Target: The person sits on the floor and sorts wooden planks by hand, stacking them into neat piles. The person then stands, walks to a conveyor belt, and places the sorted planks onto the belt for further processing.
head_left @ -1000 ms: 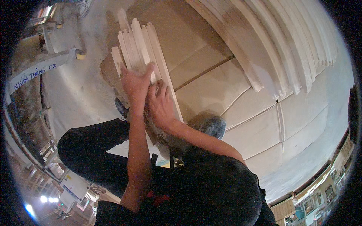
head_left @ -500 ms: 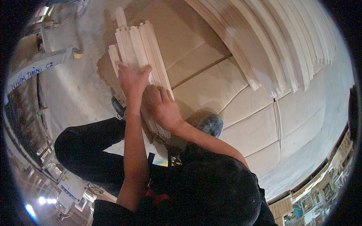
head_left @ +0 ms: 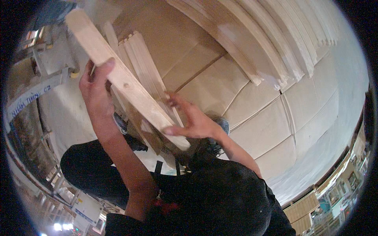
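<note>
A pale wooden slat (head_left: 130,88) with a small dark knot is lifted slantwise, its far end up at the left. My left hand (head_left: 96,86) grips it near that far end, thumb on the upper face and fingers around the left edge. At the near end my right hand (head_left: 193,118) has its thumb on the slat and its fingers bent past the right edge, their tips partly hidden. Behind and below the raised slat lies a bundle of similar wooden strips (head_left: 142,59), partly covered by it.
Long rows of wooden strips (head_left: 271,47) lie at the far right on flattened cardboard (head_left: 260,118). My dark shoe (head_left: 224,124) is by my right forearm. A pale bar with handwriting (head_left: 35,100) stands at the left. Another person's blue clothing (head_left: 53,13) shows at the top left.
Both hands were together on the bundle. My left hand has moved left, raising one slat away from it, and my right hand has shifted right to the slat's near end.
</note>
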### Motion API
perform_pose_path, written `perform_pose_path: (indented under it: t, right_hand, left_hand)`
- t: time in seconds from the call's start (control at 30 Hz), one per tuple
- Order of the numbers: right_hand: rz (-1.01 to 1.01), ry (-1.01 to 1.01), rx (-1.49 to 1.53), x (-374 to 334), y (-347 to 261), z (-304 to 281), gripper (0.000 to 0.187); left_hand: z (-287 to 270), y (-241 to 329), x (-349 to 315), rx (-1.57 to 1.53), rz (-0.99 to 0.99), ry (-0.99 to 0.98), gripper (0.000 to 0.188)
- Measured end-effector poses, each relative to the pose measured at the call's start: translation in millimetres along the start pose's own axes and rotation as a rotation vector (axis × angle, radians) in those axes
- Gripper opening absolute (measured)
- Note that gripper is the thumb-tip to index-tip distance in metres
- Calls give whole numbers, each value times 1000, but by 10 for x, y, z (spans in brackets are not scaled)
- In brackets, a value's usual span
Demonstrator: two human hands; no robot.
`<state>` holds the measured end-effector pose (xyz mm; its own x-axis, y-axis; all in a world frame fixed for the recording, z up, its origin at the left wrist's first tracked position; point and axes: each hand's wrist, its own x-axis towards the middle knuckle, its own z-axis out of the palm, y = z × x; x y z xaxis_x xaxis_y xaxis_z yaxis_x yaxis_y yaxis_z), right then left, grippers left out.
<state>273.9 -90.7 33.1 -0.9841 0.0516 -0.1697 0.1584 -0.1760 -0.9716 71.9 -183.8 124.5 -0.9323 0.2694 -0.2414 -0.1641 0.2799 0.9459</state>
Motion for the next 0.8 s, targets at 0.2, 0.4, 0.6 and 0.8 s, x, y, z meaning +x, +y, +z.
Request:
perform_pose_path:
  t: [0.2, 0.4, 0.6, 0.8]
  right_hand:
    - [201, 343, 478, -929, 193, -584, 91]
    - [-27, 899, 904, -900, 160, -836, 65]
    - [55, 1138, 687, -817, 293, -1053, 57]
    - [109, 1118, 482, -701, 470, -772, 52]
  left_hand:
    - [968, -308, 302, -522, -180, -90, 64]
    - [2071, -897, 438, -800, -270, -157, 46]
    - [2326, -850, 574, 174, -159, -59, 58]
    - [2619, -1114, 664, -454, -151, -7, 79]
